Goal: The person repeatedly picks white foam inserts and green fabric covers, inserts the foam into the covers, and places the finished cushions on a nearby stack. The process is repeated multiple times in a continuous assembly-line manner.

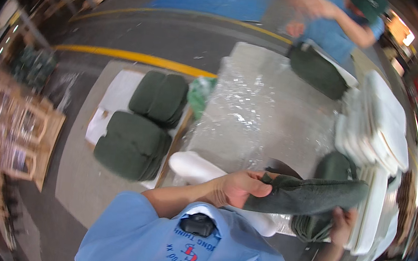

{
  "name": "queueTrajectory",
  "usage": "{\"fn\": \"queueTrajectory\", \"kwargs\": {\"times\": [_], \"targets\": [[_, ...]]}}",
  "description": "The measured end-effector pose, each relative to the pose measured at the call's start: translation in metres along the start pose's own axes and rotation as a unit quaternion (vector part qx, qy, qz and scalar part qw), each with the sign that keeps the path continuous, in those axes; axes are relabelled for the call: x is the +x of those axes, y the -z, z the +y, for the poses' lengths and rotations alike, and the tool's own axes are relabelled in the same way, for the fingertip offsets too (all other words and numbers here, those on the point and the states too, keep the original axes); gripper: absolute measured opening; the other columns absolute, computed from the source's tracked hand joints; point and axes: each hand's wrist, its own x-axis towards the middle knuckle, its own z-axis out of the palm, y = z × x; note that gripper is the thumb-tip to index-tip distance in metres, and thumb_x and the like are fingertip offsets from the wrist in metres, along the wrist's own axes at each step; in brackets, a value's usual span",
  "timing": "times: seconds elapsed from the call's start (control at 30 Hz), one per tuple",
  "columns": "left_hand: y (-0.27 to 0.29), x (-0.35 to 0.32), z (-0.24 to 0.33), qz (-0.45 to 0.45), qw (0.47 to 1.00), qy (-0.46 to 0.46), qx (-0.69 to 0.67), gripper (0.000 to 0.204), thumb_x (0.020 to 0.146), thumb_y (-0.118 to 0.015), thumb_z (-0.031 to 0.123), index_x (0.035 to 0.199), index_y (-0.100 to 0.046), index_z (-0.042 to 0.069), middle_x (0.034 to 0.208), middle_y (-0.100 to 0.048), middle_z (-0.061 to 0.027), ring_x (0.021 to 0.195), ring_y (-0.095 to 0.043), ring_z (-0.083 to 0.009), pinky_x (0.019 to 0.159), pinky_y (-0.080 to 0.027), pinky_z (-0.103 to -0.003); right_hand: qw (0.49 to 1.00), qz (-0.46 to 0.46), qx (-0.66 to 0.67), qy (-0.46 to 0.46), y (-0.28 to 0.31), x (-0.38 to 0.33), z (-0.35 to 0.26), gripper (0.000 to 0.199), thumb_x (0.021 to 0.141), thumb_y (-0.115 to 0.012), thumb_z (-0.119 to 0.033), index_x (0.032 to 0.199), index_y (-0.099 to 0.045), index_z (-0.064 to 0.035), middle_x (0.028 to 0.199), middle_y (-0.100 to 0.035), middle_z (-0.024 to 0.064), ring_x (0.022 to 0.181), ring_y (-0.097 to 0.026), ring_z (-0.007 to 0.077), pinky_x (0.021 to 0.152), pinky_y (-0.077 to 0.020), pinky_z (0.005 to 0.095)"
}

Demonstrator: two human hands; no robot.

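Observation:
A dark green fabric seat cushion (310,194) is held up in front of my chest, seen nearly edge-on. My left hand (244,187) grips its left end, thumb on top and fingers closed on the cloth. At the right end, my right hand (343,226) has its fingers curled against the lower edge. Behind and below the held cushion, more dark green cushions (336,168) lie near the right side of the plastic-covered table (252,109). A white foam piece (194,167) lies by my left forearm.
Tall stacks of white foam pads (375,118) stand at the table's right. Piles of dark green cushions (132,145) sit on a low board to the left, by a green bag (201,96). Across the table, a person in blue (334,26) works near another green cushion (318,71).

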Motion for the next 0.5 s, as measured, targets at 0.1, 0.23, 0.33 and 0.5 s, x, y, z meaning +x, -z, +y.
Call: {"fn": "queueTrajectory", "kwargs": {"times": [0.1,0.23,0.33,0.5], "targets": [[0.021,-0.031,-0.005,-0.019,0.997,-0.056,-0.042,0.057,0.104,-0.068,0.022,0.154,-0.05,-0.001,0.146,-0.064,-0.0164,0.134,-0.063,-0.0285,0.118,-0.047,-0.045,0.959,-0.192,-0.207,0.009,0.009,0.003,-0.111,0.037,0.088,-0.082,-0.026,0.113,-0.072,-0.0001,0.094,-0.07,0.0042,0.09,-0.065,0.0197,0.086,-0.0499,0.0323],[0.044,-0.063,-0.025,0.042,0.995,-0.093,-0.004,0.047,0.112,-0.056,0.029,0.149,-0.056,0.0,0.147,-0.064,-0.0154,0.136,-0.061,-0.0285,0.118,-0.046,-0.044,0.823,-0.546,-0.154,0.026,-0.045,0.04,-0.183,0.046,0.088,-0.083,-0.046,0.092,-0.073,-0.0016,0.077,-0.069,0.0072,0.075,-0.068,0.0288,0.074,-0.0521,0.0368],[0.05,-0.066,-0.028,0.107,0.984,-0.127,0.07,0.041,0.113,-0.056,0.029,0.141,-0.063,0.001,0.137,-0.07,-0.0106,0.123,-0.067,-0.021,0.108,-0.05,-0.035,0.891,-0.418,-0.163,-0.076,-0.143,0.067,-0.132,0.029,0.103,-0.07,-0.029,0.111,-0.07,-0.0018,0.091,-0.07,0.0091,0.088,-0.07,0.0218,0.081,-0.0556,0.0342],[0.043,-0.076,-0.006,0.311,0.882,-0.197,0.295,0.033,0.113,-0.058,0.028,0.125,-0.073,0.001,0.114,-0.075,0.0001,0.103,-0.067,-0.0073,0.093,-0.051,-0.026,0.893,-0.366,0.141,-0.218,-0.294,0.055,0.017,0.036,0.112,-0.056,-0.045,0.12,-0.062,-0.0098,0.108,-0.068,0.0072,0.104,-0.07,0.0198,0.087,-0.057,0.0336]]}}
